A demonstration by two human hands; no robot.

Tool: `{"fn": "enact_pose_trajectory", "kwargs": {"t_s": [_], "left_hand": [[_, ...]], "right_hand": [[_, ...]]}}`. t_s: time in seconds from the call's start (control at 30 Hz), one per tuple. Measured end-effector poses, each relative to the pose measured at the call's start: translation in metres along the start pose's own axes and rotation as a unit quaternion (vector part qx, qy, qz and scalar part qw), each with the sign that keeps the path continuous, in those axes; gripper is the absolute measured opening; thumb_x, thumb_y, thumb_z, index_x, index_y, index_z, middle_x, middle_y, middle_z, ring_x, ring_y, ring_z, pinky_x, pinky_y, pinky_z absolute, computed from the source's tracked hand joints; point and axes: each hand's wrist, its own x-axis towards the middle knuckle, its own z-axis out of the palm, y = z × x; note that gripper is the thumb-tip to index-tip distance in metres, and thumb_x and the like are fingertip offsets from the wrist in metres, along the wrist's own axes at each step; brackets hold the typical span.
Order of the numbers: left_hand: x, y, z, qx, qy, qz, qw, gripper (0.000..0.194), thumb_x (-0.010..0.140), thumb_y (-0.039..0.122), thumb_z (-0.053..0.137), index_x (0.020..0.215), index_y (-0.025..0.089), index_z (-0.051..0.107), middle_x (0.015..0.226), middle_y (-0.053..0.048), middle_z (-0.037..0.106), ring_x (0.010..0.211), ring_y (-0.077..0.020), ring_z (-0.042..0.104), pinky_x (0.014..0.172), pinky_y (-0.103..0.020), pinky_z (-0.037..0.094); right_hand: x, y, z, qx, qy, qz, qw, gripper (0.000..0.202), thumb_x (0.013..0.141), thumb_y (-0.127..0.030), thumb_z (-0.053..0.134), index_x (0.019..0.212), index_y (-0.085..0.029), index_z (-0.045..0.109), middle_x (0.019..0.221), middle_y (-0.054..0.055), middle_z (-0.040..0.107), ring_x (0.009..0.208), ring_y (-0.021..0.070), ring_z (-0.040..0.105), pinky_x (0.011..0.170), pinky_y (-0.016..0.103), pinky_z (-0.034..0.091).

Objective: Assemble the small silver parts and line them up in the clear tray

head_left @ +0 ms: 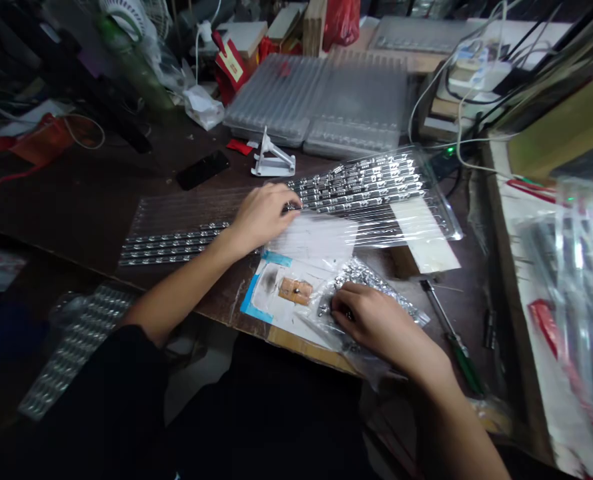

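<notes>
My left hand (pixel 263 217) is curled at the near end of several shiny metal rods (pixel 366 181), which lie in a clear ridged plastic tray (pixel 441 213). Something dark shows between its thumb and fingers, too small to name. My right hand (pixel 369 313) has its fingers bent together at a clear plastic bag (pixel 321 320) of small shiny metal parts (pixel 363 277); what they grip is hidden. More metal rods (pixel 171 248) fill the near grooves of a second clear tray (pixel 186 207), left of my left hand. Between the hands lies a white board with an orange-brown block (pixel 296 291).
Stacked clear trays (pixel 356 100) stand at the back. A white stand (pixel 273 160) and black phone (pixel 203 170) lie before them. A green-handled screwdriver (pixel 463 363) is at right, by a wooden edge. Another filled tray (pixel 79 347) sits lower left, below the table edge.
</notes>
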Motion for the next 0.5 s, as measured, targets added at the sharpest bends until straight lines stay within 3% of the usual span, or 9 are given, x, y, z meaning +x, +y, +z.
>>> {"fn": "enact_pose_trajectory", "kwargs": {"t_s": [0.13, 0.23, 0.33, 0.5], "left_hand": [[0.032, 0.024, 0.028, -0.009, 0.002, 0.038, 0.999, 0.011, 0.086, 0.023, 0.070, 0.094, 0.018, 0.072, 0.107, -0.007, 0.067, 0.106, -0.0273, 0.057, 0.096, -0.042, 0.045], [0.036, 0.028, 0.032, -0.009, -0.004, 0.040, 0.999, 0.007, 0.086, 0.020, 0.070, 0.090, 0.015, 0.070, 0.105, -0.009, 0.066, 0.107, -0.0286, 0.058, 0.095, -0.043, 0.045], [0.015, 0.028, 0.021, -0.075, 0.000, 0.031, 0.997, 0.009, 0.090, 0.016, 0.062, 0.097, 0.015, 0.067, 0.101, -0.006, 0.069, 0.098, -0.0234, 0.064, 0.090, -0.038, 0.049], [-0.059, 0.031, 0.003, -0.198, -0.020, 0.024, 0.980, 0.009, 0.091, 0.018, 0.059, 0.097, 0.018, 0.066, 0.095, -0.003, 0.071, 0.088, -0.0168, 0.067, 0.081, -0.029, 0.052]], "right_hand": [[-0.001, 0.004, -0.001, 0.064, 0.007, -0.011, 0.998, 0.015, 0.093, -0.014, 0.053, 0.088, -0.018, 0.066, 0.087, 0.005, 0.070, 0.074, 0.0169, 0.064, 0.068, 0.028, 0.046], [0.000, 0.009, 0.000, 0.101, 0.040, -0.029, 0.994, 0.019, 0.096, -0.016, 0.048, 0.101, -0.018, 0.067, 0.093, 0.007, 0.071, 0.081, 0.0183, 0.066, 0.074, 0.030, 0.049], [0.001, 0.011, 0.001, 0.109, 0.090, -0.035, 0.989, 0.026, 0.098, -0.018, 0.044, 0.110, -0.017, 0.067, 0.102, 0.010, 0.070, 0.089, 0.0214, 0.066, 0.081, 0.035, 0.051], [0.001, 0.007, -0.001, 0.139, 0.122, -0.024, 0.982, 0.021, 0.099, -0.024, 0.048, 0.103, -0.020, 0.068, 0.098, 0.007, 0.072, 0.087, 0.0212, 0.068, 0.078, 0.034, 0.052]]}}
